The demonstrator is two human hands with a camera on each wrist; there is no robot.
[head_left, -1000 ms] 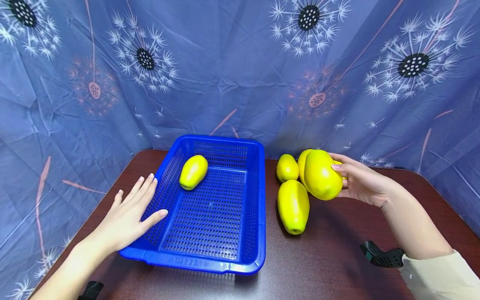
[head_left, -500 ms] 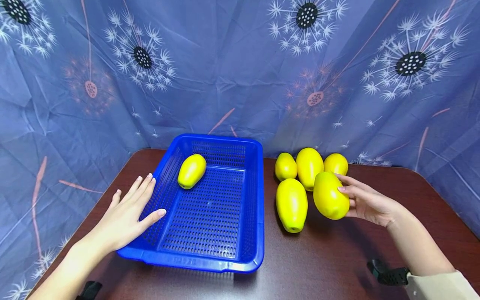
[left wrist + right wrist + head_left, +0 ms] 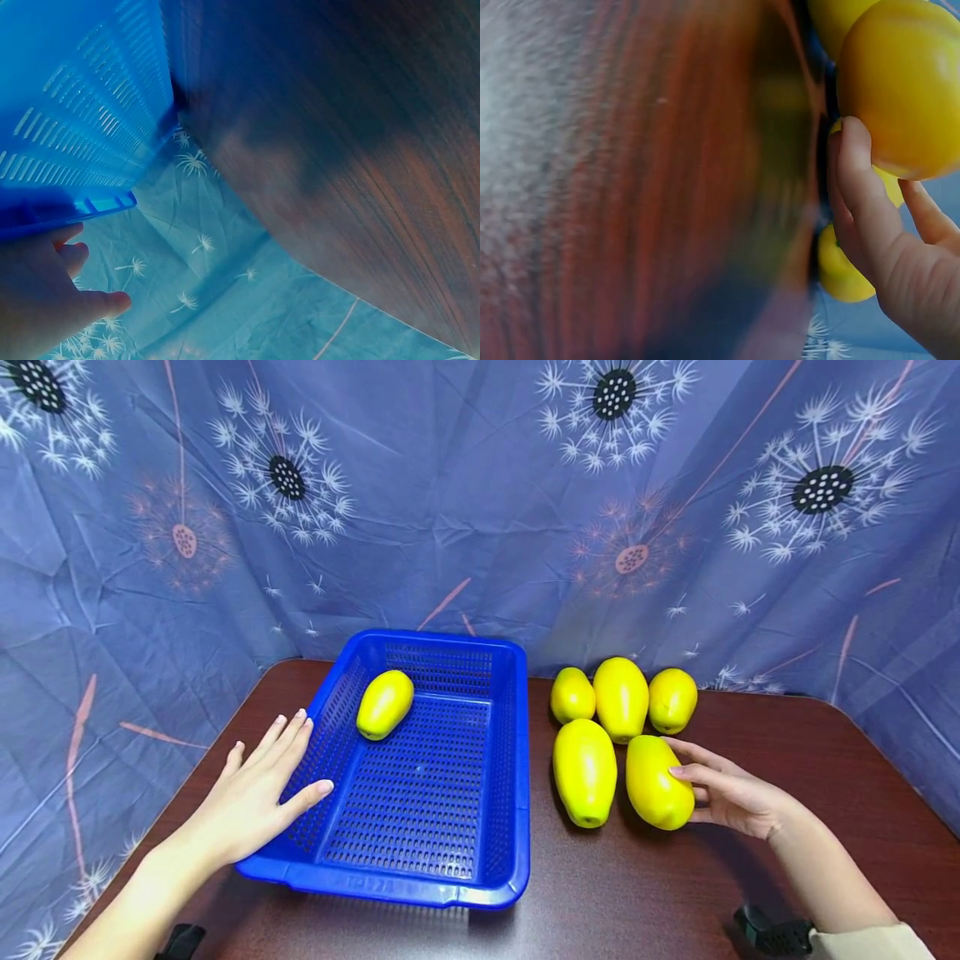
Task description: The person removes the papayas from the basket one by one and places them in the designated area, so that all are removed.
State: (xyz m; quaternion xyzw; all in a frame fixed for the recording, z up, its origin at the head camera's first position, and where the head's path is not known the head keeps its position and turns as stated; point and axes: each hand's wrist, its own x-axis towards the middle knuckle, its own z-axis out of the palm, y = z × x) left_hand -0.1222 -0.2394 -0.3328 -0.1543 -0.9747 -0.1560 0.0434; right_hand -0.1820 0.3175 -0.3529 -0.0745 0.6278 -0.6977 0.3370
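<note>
My right hand point(image 3: 738, 793) grips a yellow papaya-like fruit point(image 3: 654, 787), low over the table at the right of the basket. In the right wrist view the thumb and fingers lie around this fruit point(image 3: 907, 90); whether its underside touches the table I cannot tell. Against the left rim of the blue plastic basket point(image 3: 522, 777) rests my left hand point(image 3: 251, 793), fingers straight and spread. From the left wrist, that hand point(image 3: 45, 292) appears at the basket's rim point(image 3: 97, 206). One yellow fruit point(image 3: 386, 704) lies inside the basket, toward its back left.
Beside the held fruit lies a large yellow fruit point(image 3: 585, 772). Behind are a small one point(image 3: 573, 695), a long one point(image 3: 621, 700) and another point(image 3: 672, 700). The dark wooden table point(image 3: 600, 893) ends at a blue dandelion-print curtain point(image 3: 480, 510).
My right hand has brought the held fruit down and toward me, away from the back row, uncovering the fruits behind it. The left hand has stayed at the basket rim.
</note>
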